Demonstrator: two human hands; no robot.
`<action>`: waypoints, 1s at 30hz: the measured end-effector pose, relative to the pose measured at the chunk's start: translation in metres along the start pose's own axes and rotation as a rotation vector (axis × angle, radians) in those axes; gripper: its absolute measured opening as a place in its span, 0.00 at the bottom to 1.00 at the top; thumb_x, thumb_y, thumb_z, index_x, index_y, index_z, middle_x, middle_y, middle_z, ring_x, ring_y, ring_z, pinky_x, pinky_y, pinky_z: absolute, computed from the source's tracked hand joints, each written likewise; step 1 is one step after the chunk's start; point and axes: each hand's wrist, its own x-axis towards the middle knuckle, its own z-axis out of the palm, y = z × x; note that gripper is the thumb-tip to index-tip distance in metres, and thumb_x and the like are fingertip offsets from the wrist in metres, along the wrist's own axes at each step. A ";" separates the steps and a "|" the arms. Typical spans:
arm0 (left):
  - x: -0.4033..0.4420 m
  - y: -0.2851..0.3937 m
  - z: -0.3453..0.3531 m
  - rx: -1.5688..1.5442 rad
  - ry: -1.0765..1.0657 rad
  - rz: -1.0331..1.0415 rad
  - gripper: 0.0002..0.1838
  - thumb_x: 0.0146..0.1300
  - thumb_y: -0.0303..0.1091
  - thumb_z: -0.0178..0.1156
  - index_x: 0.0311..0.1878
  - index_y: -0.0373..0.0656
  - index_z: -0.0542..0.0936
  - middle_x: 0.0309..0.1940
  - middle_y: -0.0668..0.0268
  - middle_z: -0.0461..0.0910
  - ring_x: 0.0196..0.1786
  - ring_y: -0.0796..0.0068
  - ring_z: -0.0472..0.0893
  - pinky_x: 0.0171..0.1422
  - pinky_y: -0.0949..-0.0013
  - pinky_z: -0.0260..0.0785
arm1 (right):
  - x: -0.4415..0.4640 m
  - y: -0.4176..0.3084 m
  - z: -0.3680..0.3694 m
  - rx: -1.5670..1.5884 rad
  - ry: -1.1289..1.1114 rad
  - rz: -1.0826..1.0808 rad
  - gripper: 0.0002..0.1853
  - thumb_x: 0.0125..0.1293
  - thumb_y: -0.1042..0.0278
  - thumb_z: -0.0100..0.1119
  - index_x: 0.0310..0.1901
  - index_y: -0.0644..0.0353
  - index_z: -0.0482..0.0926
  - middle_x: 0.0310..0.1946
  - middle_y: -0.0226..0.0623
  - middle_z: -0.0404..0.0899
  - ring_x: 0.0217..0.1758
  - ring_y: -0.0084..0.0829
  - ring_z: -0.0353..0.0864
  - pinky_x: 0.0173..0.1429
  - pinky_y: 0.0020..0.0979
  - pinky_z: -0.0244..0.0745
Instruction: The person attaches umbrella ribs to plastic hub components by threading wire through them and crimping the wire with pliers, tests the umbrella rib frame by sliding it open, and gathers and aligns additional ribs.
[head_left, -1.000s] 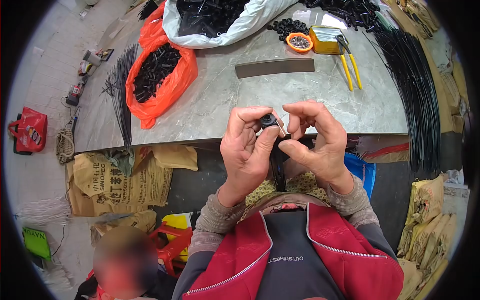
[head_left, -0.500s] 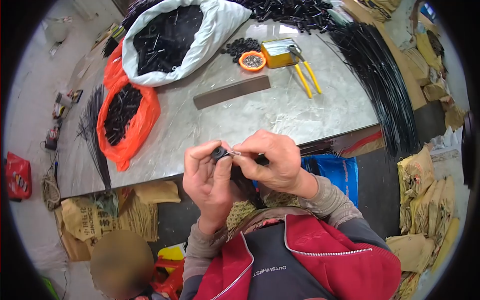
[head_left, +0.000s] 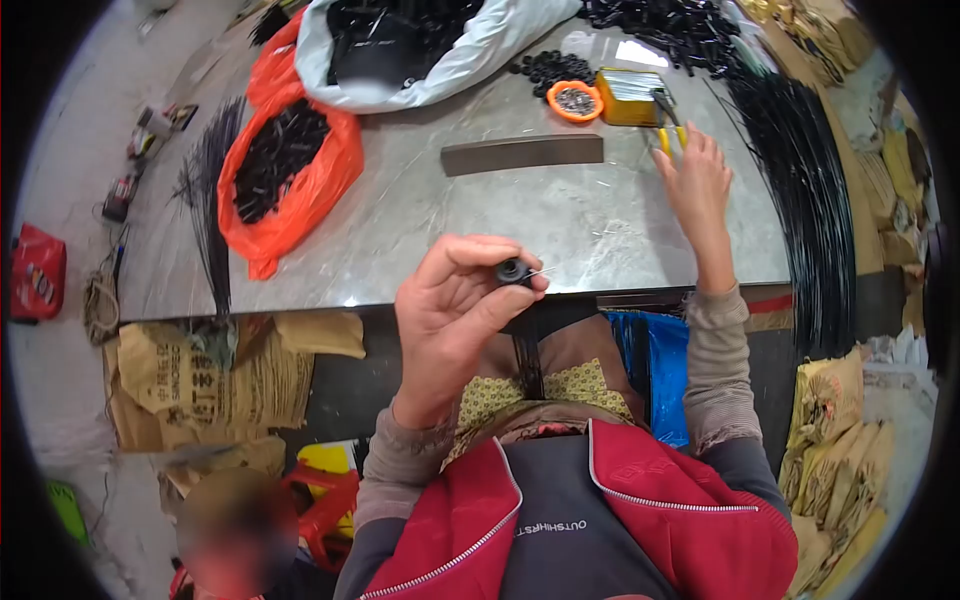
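Left fingers (head_left: 497, 308) pinch a black piece (head_left: 511, 270); right fingers (head_left: 706, 154) partly hide pliers (head_left: 667, 109), grip unclear.

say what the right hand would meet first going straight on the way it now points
The yellow-handled pliers; the right hand overlaps them in view, though actual contact is hard to judge.

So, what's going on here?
The person's left hand pinches a small black part, with a thin wire sticking out beside it. The right hand is at the handles of the yellow-handled pliers, though I can't tell whether it grips them. Near the pliers on the table are a yellow box and an orange bowl of small bits.
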 end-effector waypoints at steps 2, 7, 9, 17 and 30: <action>0.000 -0.002 -0.006 -0.004 -0.032 0.022 0.15 0.61 0.13 0.61 0.50 0.32 0.73 0.45 0.54 0.78 0.47 0.69 0.81 0.54 0.67 0.76 | 0.005 0.008 0.017 -0.079 -0.085 0.006 0.28 0.61 0.60 0.65 0.61 0.62 0.71 0.50 0.46 0.79 0.55 0.47 0.79 0.54 0.49 0.71; -0.003 0.000 -0.007 0.000 -0.056 0.033 0.14 0.61 0.13 0.62 0.49 0.33 0.73 0.44 0.56 0.78 0.46 0.71 0.81 0.53 0.69 0.75 | 0.018 0.016 0.043 -0.145 -0.107 0.009 0.19 0.63 0.68 0.58 0.55 0.63 0.74 0.42 0.46 0.83 0.46 0.50 0.84 0.48 0.52 0.74; -0.006 0.001 -0.006 0.038 -0.028 0.056 0.14 0.61 0.13 0.62 0.49 0.33 0.73 0.44 0.57 0.79 0.46 0.72 0.81 0.53 0.70 0.75 | 0.027 0.024 0.045 -0.123 -0.185 0.052 0.15 0.65 0.66 0.57 0.50 0.64 0.75 0.38 0.45 0.83 0.40 0.45 0.85 0.46 0.47 0.76; -0.015 0.003 -0.003 0.100 0.056 0.078 0.15 0.61 0.14 0.62 0.49 0.33 0.73 0.44 0.57 0.79 0.45 0.73 0.81 0.52 0.70 0.75 | 0.003 -0.008 -0.086 1.170 -0.882 -0.010 0.14 0.73 0.63 0.54 0.49 0.67 0.76 0.30 0.33 0.81 0.32 0.21 0.80 0.37 0.26 0.76; -0.019 0.002 0.005 0.112 0.069 0.114 0.16 0.59 0.15 0.65 0.49 0.33 0.74 0.43 0.53 0.79 0.43 0.70 0.81 0.50 0.69 0.76 | -0.015 -0.052 -0.178 0.907 -1.125 -0.692 0.18 0.72 0.60 0.56 0.55 0.66 0.73 0.39 0.47 0.83 0.44 0.46 0.84 0.47 0.38 0.76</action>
